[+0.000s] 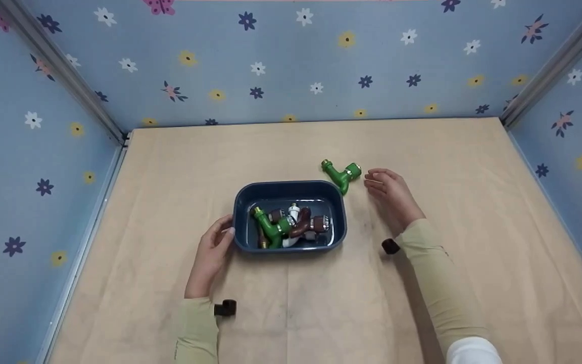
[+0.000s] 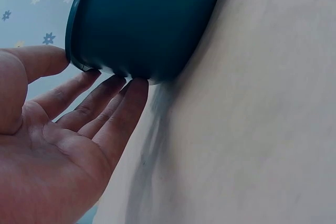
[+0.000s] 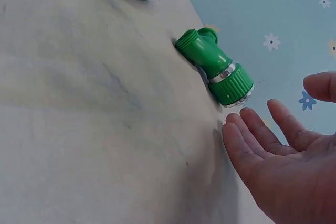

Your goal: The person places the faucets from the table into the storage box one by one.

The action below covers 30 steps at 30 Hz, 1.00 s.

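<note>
A dark blue rectangular tub [image 1: 289, 188] stands on the table and holds several taps. Among them are a green tap [image 1: 272, 230], a dark brown tap [image 1: 301, 225] and a partly covered white one [image 1: 294, 210]. With its fingertips and thumb, my left hand [image 1: 211, 253] touches the tub's left end; the left wrist view shows these fingers [image 2: 134, 100] nearly straight against the wall. Outside the tub, by its far right corner, lies another green tap [image 1: 341, 177]. Just right of that tap's ribbed knob, my right hand [image 1: 392, 192] is held with extended fingers, apart from it and holding nothing.
Beige cloth [image 1: 180, 172] covers the table. Blue flowered panels [image 1: 291, 60] rise at the back and both sides, with metal posts [image 1: 63, 71] at the corners. A small black device [image 1: 226, 307] sits at the left wrist, and another black device [image 1: 390, 246] at the right.
</note>
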Tool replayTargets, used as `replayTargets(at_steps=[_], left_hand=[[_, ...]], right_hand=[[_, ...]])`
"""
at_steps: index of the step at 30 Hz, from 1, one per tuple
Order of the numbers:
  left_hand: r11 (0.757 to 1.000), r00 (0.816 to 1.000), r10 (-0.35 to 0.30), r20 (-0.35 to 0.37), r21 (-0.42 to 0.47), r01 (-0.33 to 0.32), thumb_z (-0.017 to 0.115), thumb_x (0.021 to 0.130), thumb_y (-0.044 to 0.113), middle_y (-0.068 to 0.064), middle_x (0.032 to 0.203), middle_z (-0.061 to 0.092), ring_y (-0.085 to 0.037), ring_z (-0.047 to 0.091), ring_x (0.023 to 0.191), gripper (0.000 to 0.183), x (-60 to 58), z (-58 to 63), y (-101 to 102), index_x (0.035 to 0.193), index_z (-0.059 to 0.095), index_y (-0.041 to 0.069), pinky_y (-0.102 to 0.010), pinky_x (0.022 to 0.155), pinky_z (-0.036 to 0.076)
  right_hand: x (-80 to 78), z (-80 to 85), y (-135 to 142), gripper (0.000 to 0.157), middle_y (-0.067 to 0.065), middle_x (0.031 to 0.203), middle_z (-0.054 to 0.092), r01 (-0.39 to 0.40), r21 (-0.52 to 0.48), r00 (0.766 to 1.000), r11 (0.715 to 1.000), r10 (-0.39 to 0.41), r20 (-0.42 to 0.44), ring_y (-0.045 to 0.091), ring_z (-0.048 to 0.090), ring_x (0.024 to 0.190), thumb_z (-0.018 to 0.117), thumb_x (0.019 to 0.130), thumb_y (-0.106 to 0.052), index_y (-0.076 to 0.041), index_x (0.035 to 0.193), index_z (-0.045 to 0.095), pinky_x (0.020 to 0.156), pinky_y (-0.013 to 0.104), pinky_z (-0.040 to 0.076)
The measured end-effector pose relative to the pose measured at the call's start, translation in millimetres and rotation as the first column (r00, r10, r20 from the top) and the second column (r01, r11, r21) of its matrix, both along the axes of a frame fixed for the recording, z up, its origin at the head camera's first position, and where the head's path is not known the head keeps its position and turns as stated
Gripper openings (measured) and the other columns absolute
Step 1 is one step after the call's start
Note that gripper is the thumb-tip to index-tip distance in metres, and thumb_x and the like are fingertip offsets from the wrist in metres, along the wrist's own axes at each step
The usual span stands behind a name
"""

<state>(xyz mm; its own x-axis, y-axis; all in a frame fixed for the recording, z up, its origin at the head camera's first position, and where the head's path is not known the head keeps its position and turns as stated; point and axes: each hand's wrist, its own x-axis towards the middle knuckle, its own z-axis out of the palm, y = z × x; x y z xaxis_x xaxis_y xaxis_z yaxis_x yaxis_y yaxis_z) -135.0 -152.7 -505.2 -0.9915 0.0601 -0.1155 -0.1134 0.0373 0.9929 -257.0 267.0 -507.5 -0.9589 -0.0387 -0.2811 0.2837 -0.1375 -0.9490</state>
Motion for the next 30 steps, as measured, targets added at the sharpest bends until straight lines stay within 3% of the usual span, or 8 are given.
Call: replayTargets(at_steps=[11, 20, 30], left_hand=[[1.000, 1.000, 0.007, -0.011, -0.007, -0.007, 0.049, 0.099, 0.005, -0.024, 0.133, 0.048, -0.031, 0.049, 0.122, 0.039, 0.8, 3.4, -1, 0.137, 0.044, -0.007, -0.020, 0.094, 0.043], [1.000, 0.999, 0.029, -0.044, 0.007, -0.029, 0.051, 0.100, 0.009, -0.021, 0.133, 0.049, -0.030, 0.049, 0.123, 0.040, -5.3, -23.9, -5, 0.137, 0.046, -0.002, -0.022, 0.096, 0.042], [0.999, 0.999, 0.030, -0.028, 0.024, -0.029, 0.052, 0.100, 0.012, -0.019, 0.133, 0.050, -0.029, 0.050, 0.122, 0.039, -6.1, -25.6, -3, 0.136, 0.048, 0.000, -0.027, 0.097, 0.043]], right_hand=[[-10.8, -8.6, -3, 0.042, 0.033, 0.138, 0.039, 0.026, -0.037, 0.999, 0.999, -0.028, -0.036, 0.039, 0.040, 0.130, 0.042, 0.100, -0.007, 0.016, 0.134, 0.035, 0.107, 0.041, 0.034], [-20.3, -10.4, -8, 0.043, 0.031, 0.136, 0.042, 0.022, -0.060, 0.998, 0.998, -0.026, -0.053, 0.037, 0.042, 0.128, 0.042, 0.101, -0.009, 0.016, 0.135, 0.035, 0.107, 0.040, 0.033], [-29.6, -9.2, -11, 0.042, 0.027, 0.134, 0.044, 0.009, -0.019, 0.999, 1.000, -0.010, -0.036, 0.034, 0.046, 0.122, 0.041, 0.102, -0.011, 0.014, 0.136, 0.036, 0.107, 0.042, 0.033]])
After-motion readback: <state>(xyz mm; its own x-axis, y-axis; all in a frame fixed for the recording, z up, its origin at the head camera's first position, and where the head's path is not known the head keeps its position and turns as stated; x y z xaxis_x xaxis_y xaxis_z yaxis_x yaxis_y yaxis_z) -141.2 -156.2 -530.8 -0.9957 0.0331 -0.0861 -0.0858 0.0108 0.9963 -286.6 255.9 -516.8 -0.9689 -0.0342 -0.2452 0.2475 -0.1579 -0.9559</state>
